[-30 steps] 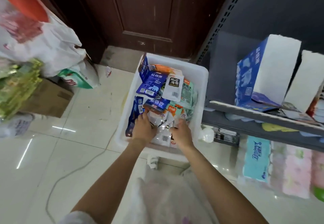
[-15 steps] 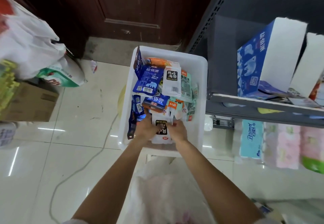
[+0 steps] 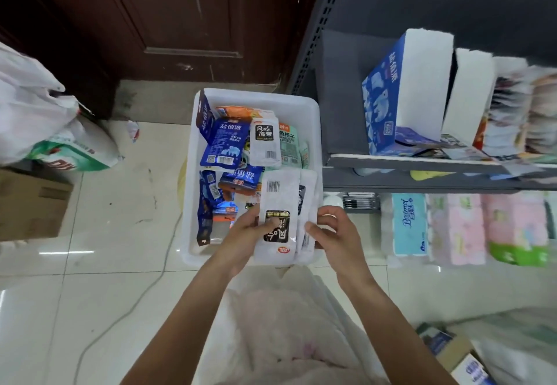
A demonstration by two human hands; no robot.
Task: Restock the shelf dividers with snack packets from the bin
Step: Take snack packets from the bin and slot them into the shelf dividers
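Head view: we see the grey shelf [image 3: 422, 163] at the right, carrying a blue box [image 3: 382, 95] printed 盐值派 and two white dividers [image 3: 470, 92] beside it; below it stands a blue "Breeze" tissue pack [image 3: 409, 225]. On the floor against the shelf's left end sits the white bin [image 3: 256, 98], which holds blue 盐值派 packets [image 3: 224, 143], a white packet [image 3: 265, 143] reading 风吃海带 and a green one partly reading 鱼搭子. Above the bin's near right corner we hold a small stack of white packets [image 3: 280, 197], label upside down. Our left hand [image 3: 247, 234] grips the stack, thumb pressed on its black label; our right hand [image 3: 334, 234] pinches its right edge. How many packets the stack holds we cannot tell.
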